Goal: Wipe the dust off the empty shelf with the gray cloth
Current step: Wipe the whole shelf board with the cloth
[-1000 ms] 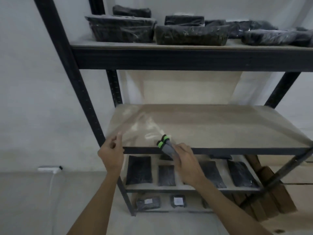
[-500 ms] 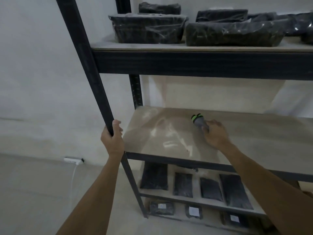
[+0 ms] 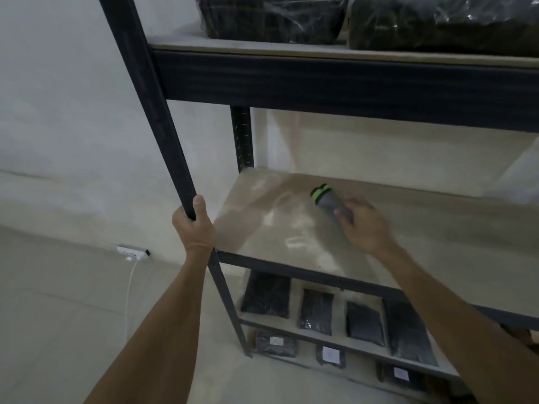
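Observation:
The empty shelf [image 3: 437,228] is a light brown board in a black metal rack, with pale dust smears across its left part. My right hand [image 3: 364,225] grips a folded gray cloth [image 3: 328,203] with a green edge and holds it down on the board, left of centre. My left hand [image 3: 194,225] grips the rack's front left black post [image 3: 163,135] just above the shelf's corner.
The shelf above [image 3: 320,53] carries dark plastic-wrapped bundles [image 3: 274,18]. Lower shelves hold several flat black packets [image 3: 316,312]. A white wall lies behind and to the left. A white power strip [image 3: 132,252] with a cable sits on the floor at left.
My right hand has carried the cloth from the front edge onto the board and a little further back. My left hand has gone from the shelf's corner to gripping the post. The view has closed in.

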A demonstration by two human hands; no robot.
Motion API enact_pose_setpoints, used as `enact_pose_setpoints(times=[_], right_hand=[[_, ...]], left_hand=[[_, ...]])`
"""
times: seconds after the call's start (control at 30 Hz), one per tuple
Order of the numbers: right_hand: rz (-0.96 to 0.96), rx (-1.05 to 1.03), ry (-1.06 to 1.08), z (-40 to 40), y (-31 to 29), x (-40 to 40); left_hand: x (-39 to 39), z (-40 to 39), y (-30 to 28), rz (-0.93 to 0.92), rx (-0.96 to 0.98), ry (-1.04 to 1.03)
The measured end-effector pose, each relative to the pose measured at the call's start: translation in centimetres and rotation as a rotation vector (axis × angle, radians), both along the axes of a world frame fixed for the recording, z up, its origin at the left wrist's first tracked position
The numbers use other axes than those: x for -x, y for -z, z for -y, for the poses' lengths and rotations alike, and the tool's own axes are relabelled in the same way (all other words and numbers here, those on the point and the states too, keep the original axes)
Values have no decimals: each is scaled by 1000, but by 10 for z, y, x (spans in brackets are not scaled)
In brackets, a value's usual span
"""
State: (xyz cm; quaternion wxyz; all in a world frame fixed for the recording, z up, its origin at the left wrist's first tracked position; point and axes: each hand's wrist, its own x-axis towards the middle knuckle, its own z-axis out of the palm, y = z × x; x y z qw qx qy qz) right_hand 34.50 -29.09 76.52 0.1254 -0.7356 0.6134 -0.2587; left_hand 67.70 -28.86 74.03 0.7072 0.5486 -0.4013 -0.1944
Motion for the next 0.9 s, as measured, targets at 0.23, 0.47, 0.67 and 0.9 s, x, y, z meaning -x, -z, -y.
enact_pose_setpoints(times=[0.23,0.47,0.67,0.9], right_hand=[[-135,-56,108,76,26,10],[-178,-35,-321,42,20,-19],[-41,60,-238,119,-4,-17],[-106,48,-319,105,23,-41]], left_hand=[[3,5,3,-31,-15,-64],[2,8,4,-40,34,-72],[8,7,-3,-66,25,-73],[7,7,1,-34,25,-113]])
